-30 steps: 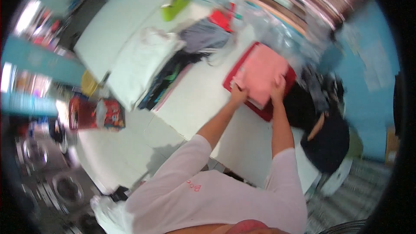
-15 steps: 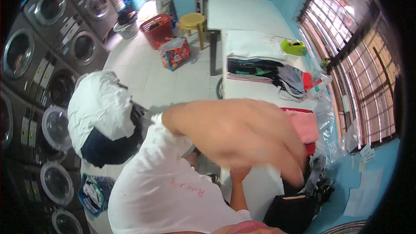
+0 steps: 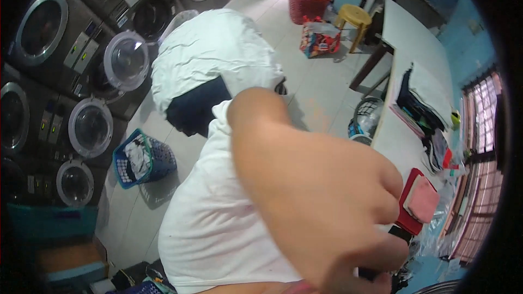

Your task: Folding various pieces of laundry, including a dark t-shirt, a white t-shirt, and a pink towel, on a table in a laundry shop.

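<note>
My left arm, in a white sleeve (image 3: 210, 179), is bent across the view. My left hand (image 3: 348, 196) is very close and large, back toward me, with its fingers curled in at the lower right. A dark gap shows between thumb and forefinger; whatever the fingers hold, if anything, is hidden. My right hand is out of sight. Beyond my left elbow stands a big bundle in white cloth (image 3: 218, 43), with a dark navy cloth (image 3: 199, 106) on its near side. Past my knuckles, a folded pink cloth (image 3: 423, 200) lies on a red one (image 3: 406, 216).
Stacked grey washers or dryers line the left, some with round doors (image 3: 90, 128) swung out. A blue basket (image 3: 163, 158) with clothes stands on the floor. Farther off are a red basket (image 3: 305, 8), a patterned bag (image 3: 316, 43), a yellow stool (image 3: 354, 16) and a white table (image 3: 414, 27).
The view has swung left and tilted, so the machines and blue basket show more. My left hand has come down to the lower right and blurs less. My right hand has left the picture.
</note>
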`<state>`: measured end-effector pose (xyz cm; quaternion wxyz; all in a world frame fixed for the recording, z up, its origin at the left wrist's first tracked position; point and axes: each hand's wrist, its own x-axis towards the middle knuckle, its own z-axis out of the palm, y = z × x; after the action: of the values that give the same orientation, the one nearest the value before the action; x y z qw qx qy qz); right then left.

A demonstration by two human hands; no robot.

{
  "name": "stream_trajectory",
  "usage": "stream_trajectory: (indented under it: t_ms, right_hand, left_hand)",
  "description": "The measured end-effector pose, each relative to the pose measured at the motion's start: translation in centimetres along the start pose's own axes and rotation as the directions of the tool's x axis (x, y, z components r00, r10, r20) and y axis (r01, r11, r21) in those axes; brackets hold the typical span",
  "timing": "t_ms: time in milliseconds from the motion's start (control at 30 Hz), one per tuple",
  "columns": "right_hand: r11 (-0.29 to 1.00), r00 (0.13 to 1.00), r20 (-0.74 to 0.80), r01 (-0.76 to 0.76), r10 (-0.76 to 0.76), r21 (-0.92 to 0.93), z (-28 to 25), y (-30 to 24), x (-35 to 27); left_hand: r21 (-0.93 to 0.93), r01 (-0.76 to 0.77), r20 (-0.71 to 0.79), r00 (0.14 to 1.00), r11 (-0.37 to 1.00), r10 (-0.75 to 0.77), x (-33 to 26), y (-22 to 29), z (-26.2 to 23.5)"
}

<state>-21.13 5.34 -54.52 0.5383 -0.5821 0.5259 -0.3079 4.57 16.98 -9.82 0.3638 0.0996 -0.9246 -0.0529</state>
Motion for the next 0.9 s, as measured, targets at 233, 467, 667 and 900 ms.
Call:
stream_trajectory:
  t_ms: [233,467,667,900]
  right_hand:
    - [0.966,0.883,0.432,0.244,-0.186,-0.082,17.7,-18.1,5.4]
    - [0.510,0.645,0.402,0.763,-0.650,-0.398,32.1,-23.1,5.6]
    - [0.945,0.921,0.298,-0.168,0.252,-0.281,31.6,-20.5,8.1]
    - [0.935,0.822,0.450,-0.338,0.349,-0.108,30.1,-21.2,10.0]
  left_hand:
    - [0.370,0.618,-0.857,0.515,0.694,-0.003,-21.1,7.2,-7.8]
    - [0.094,0.886,-0.765,-0.227,-0.454,-0.602,-44.5,5.3,-4.1]
    - [0.005,0.955,-0.907,-0.120,-0.295,-0.404,-48.4,5.2,-1.6]
    - [-0.143,0.956,-0.980,-0.174,-0.256,-0.101,-42.7,3.0,-6.2]
